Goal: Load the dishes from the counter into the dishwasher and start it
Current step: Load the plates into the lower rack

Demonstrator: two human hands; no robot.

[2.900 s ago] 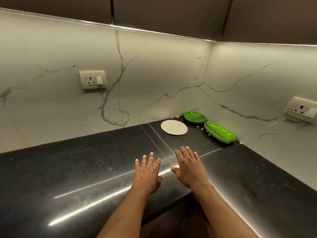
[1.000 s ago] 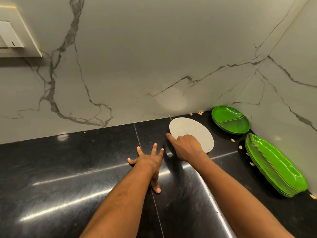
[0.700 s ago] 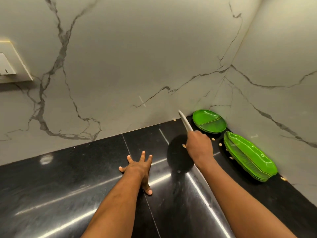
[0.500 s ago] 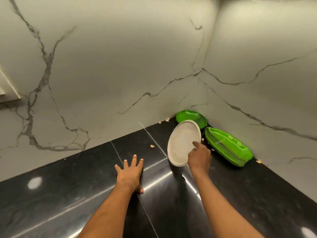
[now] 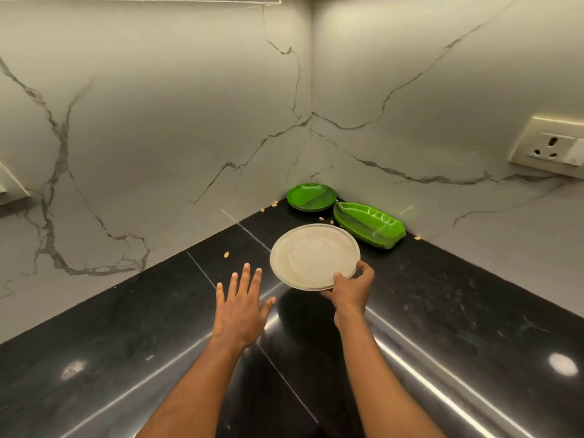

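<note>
My right hand [image 5: 350, 287] grips the near rim of a round beige plate [image 5: 311, 254], thumb on top, and holds it tilted above the black counter [image 5: 442, 311]. My left hand [image 5: 241, 306] lies to its left with straight, spread fingers, low over the counter; contact is unclear. In the far corner a round green plate [image 5: 311, 196] lies flat. Beside it on the right sits a long green leaf-shaped dish [image 5: 368, 223].
Marble walls meet in a corner behind the dishes. A wall socket [image 5: 551, 147] is on the right wall. Several small tan crumbs or nuts [image 5: 226, 254] are scattered on the counter near the green dishes and the wall. The dishwasher is out of view.
My right hand picked the beige plate up off the counter, tipped it on edge, and now holds it nearly level nearer to me. My left hand stayed spread on the left.
</note>
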